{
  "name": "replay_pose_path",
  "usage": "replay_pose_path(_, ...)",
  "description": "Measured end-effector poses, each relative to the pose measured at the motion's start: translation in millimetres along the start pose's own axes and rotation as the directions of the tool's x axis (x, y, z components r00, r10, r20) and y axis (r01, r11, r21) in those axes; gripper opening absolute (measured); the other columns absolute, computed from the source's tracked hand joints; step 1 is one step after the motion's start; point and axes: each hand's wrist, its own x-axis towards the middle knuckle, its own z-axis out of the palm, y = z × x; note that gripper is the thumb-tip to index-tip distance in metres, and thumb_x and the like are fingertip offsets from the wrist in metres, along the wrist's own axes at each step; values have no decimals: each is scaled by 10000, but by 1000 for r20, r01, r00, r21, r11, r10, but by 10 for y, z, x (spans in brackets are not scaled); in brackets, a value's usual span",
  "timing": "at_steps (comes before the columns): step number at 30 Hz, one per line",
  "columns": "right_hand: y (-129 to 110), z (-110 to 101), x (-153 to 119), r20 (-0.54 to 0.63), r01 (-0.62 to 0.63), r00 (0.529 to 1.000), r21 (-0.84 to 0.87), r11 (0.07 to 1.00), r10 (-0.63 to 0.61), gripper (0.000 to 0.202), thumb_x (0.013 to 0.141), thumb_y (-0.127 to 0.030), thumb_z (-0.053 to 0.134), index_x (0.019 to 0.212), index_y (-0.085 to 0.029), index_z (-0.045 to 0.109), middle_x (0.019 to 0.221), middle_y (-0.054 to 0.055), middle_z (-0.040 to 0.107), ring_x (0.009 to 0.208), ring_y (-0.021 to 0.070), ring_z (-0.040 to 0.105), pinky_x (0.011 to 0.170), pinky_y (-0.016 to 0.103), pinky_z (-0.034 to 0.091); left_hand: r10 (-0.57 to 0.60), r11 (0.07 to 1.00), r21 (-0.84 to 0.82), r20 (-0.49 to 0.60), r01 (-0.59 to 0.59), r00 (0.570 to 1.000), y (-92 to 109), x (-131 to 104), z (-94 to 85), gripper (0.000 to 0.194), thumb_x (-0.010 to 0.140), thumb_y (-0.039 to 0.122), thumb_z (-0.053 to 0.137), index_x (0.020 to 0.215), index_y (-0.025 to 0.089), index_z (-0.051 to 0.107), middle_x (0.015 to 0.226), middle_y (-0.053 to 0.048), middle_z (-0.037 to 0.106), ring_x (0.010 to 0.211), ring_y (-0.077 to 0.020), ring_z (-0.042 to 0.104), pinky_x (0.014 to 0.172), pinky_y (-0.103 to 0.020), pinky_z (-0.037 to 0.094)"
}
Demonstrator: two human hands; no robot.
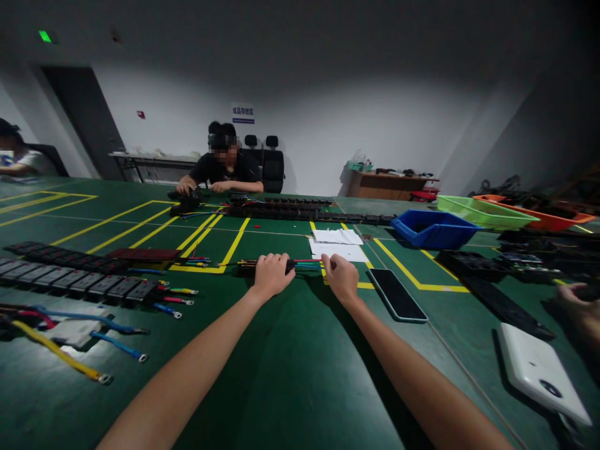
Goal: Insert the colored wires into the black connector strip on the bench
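Observation:
A bundle of thin coloured wires (309,264), red, blue and green among them, lies low over the green table between my two hands. My left hand (272,275) is closed round the black part at the bundle's left side. Yellow and other wire ends stick out to the left of that hand. At the bundle's right end my right hand (340,275) is closed, its fingers pinched on the wires. White papers (337,244) lie just behind my right hand. A dark-screened phone (397,295) rests to the right of it.
Black socket strips (79,281) and thick cables (60,353) lie at left. Blue (434,229), green (482,211) and orange bins stand at right, near a white device (541,369). A person (225,165) sits across the table (290,375); another person's hand (581,306) is at far right.

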Motion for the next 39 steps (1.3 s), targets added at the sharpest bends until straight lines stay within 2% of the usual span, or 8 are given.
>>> replay_pose_path(4, -32, -41, 27, 193, -200, 960, -48, 979, 205, 632, 994, -644, 329, 890, -188, 753, 858, 140, 706, 728, 219, 606, 624, 289, 290, 5, 1000, 5, -14, -5, 1000, -5, -1, 21, 302, 954, 458, 498, 1048, 196, 615, 1012, -97, 711, 957, -266, 623, 845, -404, 410)
replay_pose_path(9, 15, -36, 98, 268, -214, 941, -9, 977, 209, 690, 974, -695, 278, 870, -193, 739, 906, 153, 711, 784, 258, 627, 638, 310, 321, 7, 1000, -19, -10, -8, 1000, -5, 2, 25, 311, 959, 461, 484, 1056, 196, 617, 1020, -98, 710, 956, -265, 622, 842, -405, 408)
replay_pose_path(12, 68, 9, 102, 217, -155, 967, 100, 983, 130, 589, 977, -653, 346, 787, -205, 678, 803, 92, 688, 732, 221, 592, 612, 288, 297, 8, 1000, -26, -6, -8, 1000, -4, -1, 21, 326, 965, 468, 472, 1056, 194, 623, 1013, -101, 710, 952, -265, 623, 837, -404, 408)
replay_pose_path(18, 59, 88, 26, -90, 91, 993, 133, 987, -80, 385, 976, -487, 469, 774, -195, 620, 734, 44, 638, 662, 161, 516, 610, 273, 249, -2, 1000, 6, -1, 2, 1000, 13, -5, 10, 305, 954, 456, 492, 1046, 193, 617, 1019, -108, 710, 958, -269, 618, 828, -401, 399)
replay_pose_path(26, 62, 42, 79, 157, -112, 983, 82, 990, 98, 515, 1015, -545, 370, 761, -203, 659, 764, 66, 656, 651, 170, 490, 584, 278, 212, 1, 1000, 18, -14, -1, 1000, 19, 0, 20, 283, 948, 441, 499, 1038, 196, 608, 1019, -107, 714, 971, -276, 618, 845, -410, 394)
replay_pose_path(34, 73, 102, 11, -137, 170, 978, 111, 979, -155, 415, 1024, -456, 418, 867, -186, 692, 808, 74, 666, 751, 180, 537, 636, 274, 265, 6, 1000, -22, -10, -7, 1000, 4, 21, 38, 315, 960, 453, 473, 1055, 194, 625, 1039, -115, 710, 977, -276, 624, 853, -411, 404)
replay_pose_path(36, 55, 85, 8, -136, 147, 982, 113, 983, -132, 443, 1032, -473, 390, 883, -189, 696, 831, 79, 671, 786, 187, 545, 643, 270, 274, 8, 999, -38, -13, -8, 1000, -1, 23, 37, 318, 966, 456, 460, 1042, 199, 631, 1023, -111, 710, 966, -273, 626, 849, -409, 408)
replay_pose_path(39, 50, 49, 39, 0, -19, 1000, 124, 992, 19, 526, 1038, -528, 332, 840, -200, 693, 815, 73, 674, 746, 185, 539, 610, 269, 255, 9, 999, -49, -10, -9, 1000, -9, 24, 34, 318, 962, 458, 468, 1052, 203, 636, 1005, -106, 711, 962, -273, 628, 852, -411, 413)
